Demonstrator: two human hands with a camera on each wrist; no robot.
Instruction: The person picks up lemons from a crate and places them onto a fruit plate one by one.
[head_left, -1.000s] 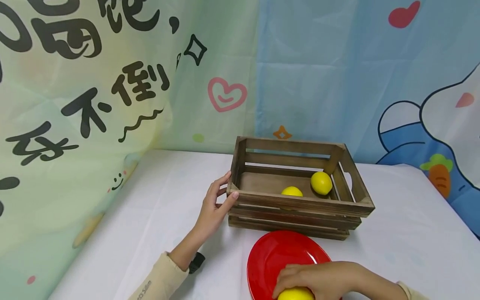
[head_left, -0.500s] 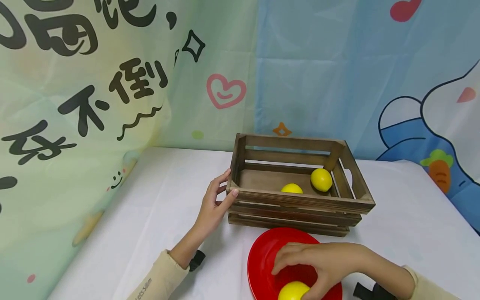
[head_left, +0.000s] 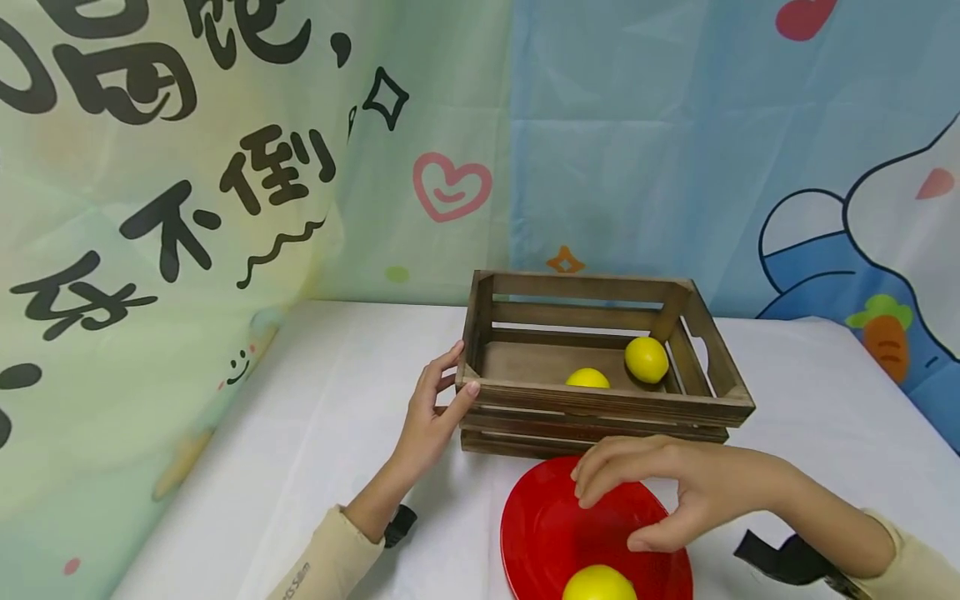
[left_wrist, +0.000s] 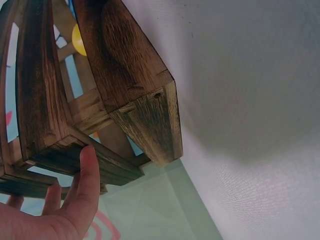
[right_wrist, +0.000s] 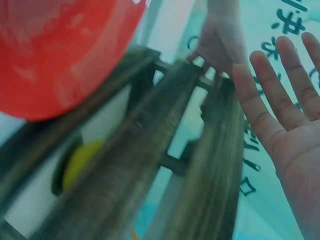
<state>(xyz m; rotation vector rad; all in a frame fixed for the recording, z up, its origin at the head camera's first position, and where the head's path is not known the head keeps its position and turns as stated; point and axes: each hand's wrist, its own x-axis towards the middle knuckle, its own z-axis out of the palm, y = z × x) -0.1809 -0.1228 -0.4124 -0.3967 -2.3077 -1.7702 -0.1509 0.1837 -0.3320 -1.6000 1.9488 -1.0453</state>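
A brown wooden crate [head_left: 600, 404] stands mid-table with two lemons inside, one at the right back [head_left: 647, 359] and one near the front slat [head_left: 587, 378]. My left hand [head_left: 457, 372] pinches the crate's front left corner, thumb [left_wrist: 85, 185] on the front slat and fingers on the side. In front of the crate lies a red plate [head_left: 543, 533] with a third lemon [head_left: 598, 584] on its near part. My right hand [head_left: 611, 521] hovers over the plate, fingers spread and relaxed, holding nothing. The right wrist view shows its open palm [right_wrist: 290, 120] beside the crate slats [right_wrist: 140, 165].
A white cloth covers the table [head_left: 315, 433]. Printed fabric backdrops [head_left: 225, 208] hang close behind and to the left. Black wrist straps [head_left: 780, 557] show near my sleeves. Bare cloth lies left and right of the crate.
My right hand has let go of the lemon on the plate and risen toward the crate, fingers opening. The lemon stays on the plate. The left hand has kept its hold.
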